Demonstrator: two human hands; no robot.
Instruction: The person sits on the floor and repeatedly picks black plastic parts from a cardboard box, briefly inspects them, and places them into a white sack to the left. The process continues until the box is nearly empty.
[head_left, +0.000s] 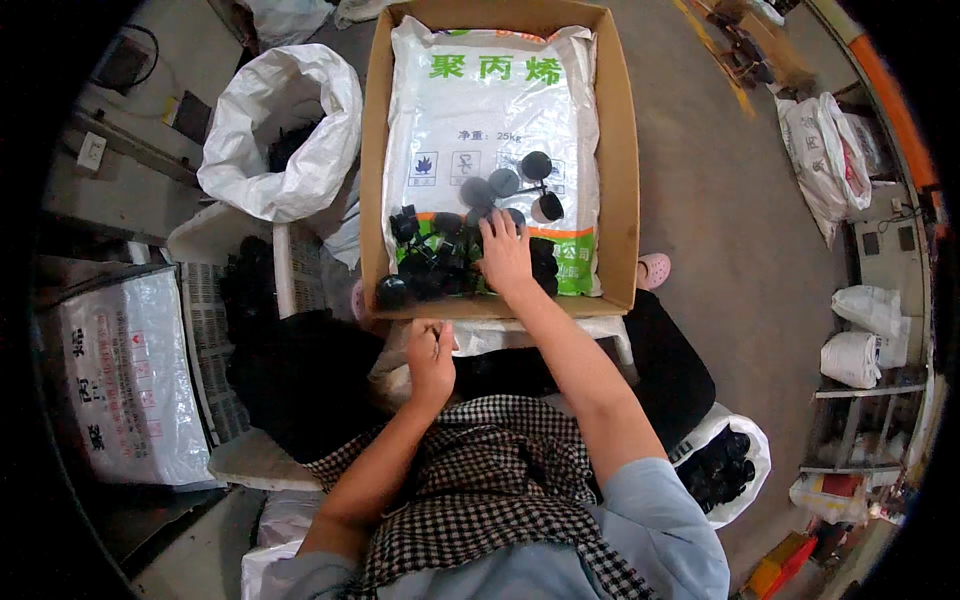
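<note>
Before me is an open cardboard box (621, 187) with a white printed woven plastic sack (450, 105) lying in it. Black molded plastic parts (442, 262) are heaped on the sack's lower end. Some have round caps joined by thin runners, such as the round black cap (536, 166) at the upper right of the heap. My right hand (506, 251) reaches onto the heap, its fingertips at blurred round parts; its grip is unclear. Just outside the box's near edge, my left hand (432, 364) has curled fingers. A small dark bit shows by its thumb, too small to identify.
A white woven sack (225, 165) with dark pieces inside stands open at left. Black parts (251, 285) lie in a container beside my leg. Another open sack of black parts (720, 469) is by my right side. Stuffed white sacks (851, 352) rest on a shelf at far right.
</note>
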